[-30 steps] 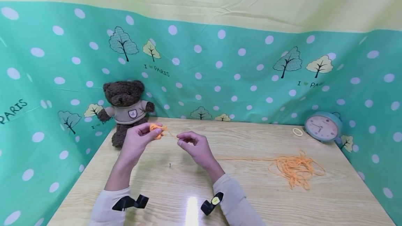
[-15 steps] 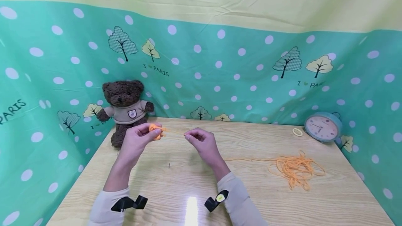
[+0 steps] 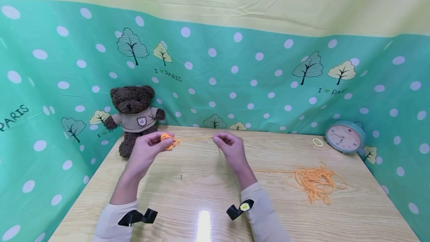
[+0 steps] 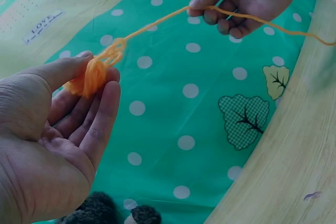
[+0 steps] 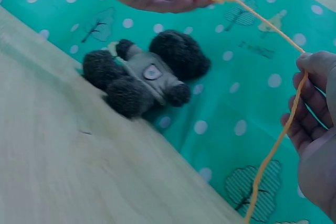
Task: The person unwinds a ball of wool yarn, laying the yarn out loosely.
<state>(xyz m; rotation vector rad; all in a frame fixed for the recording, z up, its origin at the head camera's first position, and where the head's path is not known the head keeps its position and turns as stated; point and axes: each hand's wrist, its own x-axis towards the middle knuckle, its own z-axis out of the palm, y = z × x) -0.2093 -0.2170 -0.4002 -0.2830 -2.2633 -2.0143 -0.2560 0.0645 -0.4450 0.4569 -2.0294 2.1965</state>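
Note:
My left hand (image 3: 146, 149) pinches a small orange bundle of yarn (image 4: 94, 77) between thumb and fingers, above the left part of the table. From the bundle a single yarn strand (image 4: 157, 23) runs taut to my right hand (image 3: 231, 151), whose thumb and forefinger pinch it. Past that pinch the strand hangs slack, as the right wrist view shows. Over on the table's right lies a loose tangle of the same orange yarn (image 3: 315, 183), with a length trailing left toward the right hand.
A brown teddy bear (image 3: 132, 118) in a beige sweater sits behind the left hand. At the back right stand a blue alarm clock (image 3: 344, 136) and a pale ring (image 3: 317, 142). A tiny dark scrap (image 3: 181, 177) lies on the wooden table (image 3: 201, 193). Green dotted cloth (image 3: 248, 89) hangs behind.
My right hand has moved right, away from the left, and now pinches the strand, which has gone from loose to taut. The left hand stays put with the bundle.

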